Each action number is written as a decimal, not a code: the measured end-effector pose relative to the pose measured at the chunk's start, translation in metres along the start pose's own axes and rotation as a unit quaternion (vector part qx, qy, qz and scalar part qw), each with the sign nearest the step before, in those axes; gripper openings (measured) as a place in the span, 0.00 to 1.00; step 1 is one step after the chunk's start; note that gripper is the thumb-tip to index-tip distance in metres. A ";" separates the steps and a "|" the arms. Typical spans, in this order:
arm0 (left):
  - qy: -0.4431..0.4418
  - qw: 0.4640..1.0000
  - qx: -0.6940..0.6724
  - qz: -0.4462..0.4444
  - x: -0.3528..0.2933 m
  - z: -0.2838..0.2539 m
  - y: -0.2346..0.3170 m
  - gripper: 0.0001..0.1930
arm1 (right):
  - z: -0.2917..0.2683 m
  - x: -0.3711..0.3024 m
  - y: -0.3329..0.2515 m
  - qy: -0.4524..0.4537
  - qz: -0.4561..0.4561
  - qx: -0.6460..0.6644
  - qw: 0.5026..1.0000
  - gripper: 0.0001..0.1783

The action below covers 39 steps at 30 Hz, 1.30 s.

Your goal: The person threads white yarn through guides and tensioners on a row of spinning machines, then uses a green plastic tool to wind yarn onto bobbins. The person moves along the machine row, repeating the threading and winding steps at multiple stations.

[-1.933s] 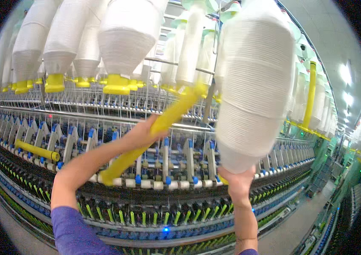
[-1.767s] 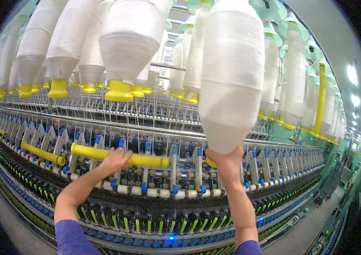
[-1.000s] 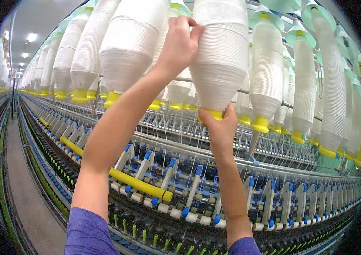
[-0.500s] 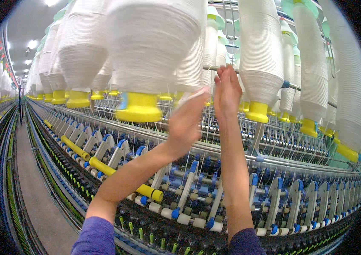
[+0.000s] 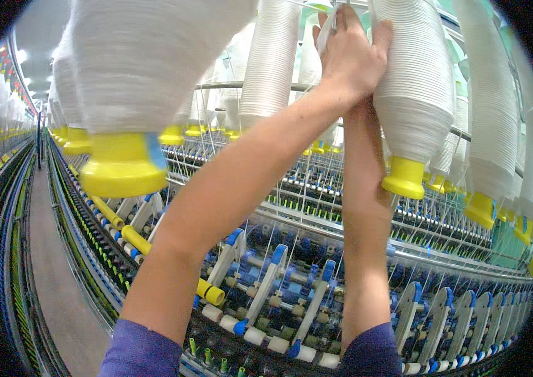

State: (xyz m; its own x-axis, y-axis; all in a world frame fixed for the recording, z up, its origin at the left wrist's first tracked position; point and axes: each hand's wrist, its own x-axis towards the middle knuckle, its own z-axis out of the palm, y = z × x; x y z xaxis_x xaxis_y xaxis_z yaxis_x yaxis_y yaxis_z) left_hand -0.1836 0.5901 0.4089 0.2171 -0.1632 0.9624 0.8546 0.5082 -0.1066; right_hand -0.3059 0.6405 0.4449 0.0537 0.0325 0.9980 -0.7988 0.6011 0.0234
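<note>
My left hand [image 5: 353,60] is raised high between hanging bobbins of white roving, its back toward me and its fingers pointing up. Something thin and white [image 5: 327,34] shows at its fingers, too small to name. The thumb lies against or close beside a full roving bobbin [image 5: 414,81] with a yellow lower end [image 5: 406,179]. My right forearm [image 5: 367,251] reaches straight up behind the left wrist. My right hand is mostly hidden behind the left, so its grip cannot be seen. Nearer on the left hangs a large, blurred roving bobbin [image 5: 141,69] with a yellow end.
Below runs a spinning frame with grey-and-blue arms [image 5: 269,283] and white rollers [image 5: 254,334]. Yellow tubes [image 5: 134,239] lie along it. Metal rails [image 5: 219,85] and fine strands cross behind the bobbins. A narrow aisle floor [image 5: 59,301] runs off at left, beside another machine row.
Both hands have gone higher among the bobbins. The left moved up and right, from beside the right hand to in front of it. The view has shifted, and the large bobbin appears farther left.
</note>
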 end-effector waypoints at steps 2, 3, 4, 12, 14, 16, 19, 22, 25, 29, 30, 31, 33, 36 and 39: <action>0.083 0.991 -0.026 0.106 -0.026 0.005 -0.006 0.27 | -0.011 0.014 0.008 -0.067 -0.017 -0.066 0.995 0.23; 0.134 0.982 -0.056 0.121 -0.049 0.008 -0.008 0.24 | -0.015 0.020 0.013 -0.113 -0.017 -0.089 0.989 0.23; 0.196 0.961 -0.106 0.163 -0.073 0.012 -0.012 0.21 | -0.018 0.028 0.020 -0.163 -0.017 -0.109 0.980 0.23; 0.022 0.899 -0.332 -0.284 -0.092 0.043 -0.115 0.09 | -0.004 0.051 0.053 -0.336 -0.003 -0.236 0.912 0.23; 0.065 0.897 -0.333 -0.284 -0.097 0.043 -0.120 0.08 | -0.007 0.020 0.035 -0.190 -0.053 -0.245 0.949 0.23; 0.065 0.907 -0.310 -0.277 -0.125 0.037 -0.116 0.08 | -0.016 -0.029 0.010 0.049 -0.134 -0.171 0.975 0.23; 0.005 0.992 -0.007 -0.128 -0.196 0.011 -0.111 0.10 | -0.026 -0.128 -0.008 0.049 -0.013 -0.099 0.994 0.23; -0.080 0.988 -0.002 -0.129 -0.260 -0.019 -0.104 0.11 | -0.036 -0.197 0.017 -0.297 0.389 0.055 0.870 0.22; -0.262 0.882 -0.075 -0.384 -0.307 -0.033 -0.094 0.11 | -0.033 -0.229 0.057 -0.226 0.306 -0.065 0.922 0.17; -0.224 0.675 -0.301 -0.635 -0.348 -0.017 -0.098 0.10 | -0.036 -0.240 0.089 -0.383 0.370 -0.241 0.812 0.22; -0.238 0.699 -0.286 -0.610 -0.353 -0.010 -0.104 0.09 | -0.039 -0.244 0.089 -0.440 0.349 -0.256 0.787 0.26; -0.247 0.709 -0.294 -0.591 -0.358 -0.005 -0.108 0.10 | -0.042 -0.247 0.087 -0.524 0.331 -0.251 0.743 0.30; -0.273 0.719 -0.295 -0.567 -0.363 0.000 -0.113 0.13 | -0.052 -0.261 0.077 -0.565 0.339 -0.178 0.731 0.34; -0.255 0.676 -0.347 -0.598 -0.364 -0.012 -0.104 0.09 | -0.073 -0.290 0.051 -0.415 0.229 -0.291 0.831 0.30; -0.285 0.665 -0.372 -0.581 -0.360 -0.038 -0.082 0.08 | -0.096 -0.331 0.019 -0.192 0.253 -0.323 0.892 0.23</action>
State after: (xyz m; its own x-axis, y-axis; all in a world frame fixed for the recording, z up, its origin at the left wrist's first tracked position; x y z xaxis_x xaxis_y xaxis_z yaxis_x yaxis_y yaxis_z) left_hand -0.3142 0.5751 0.0619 -0.8271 0.3752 0.4185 0.3318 -0.2751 0.9023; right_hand -0.2814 0.7184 0.1092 -0.5231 0.2283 0.8212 -0.1446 0.9257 -0.3494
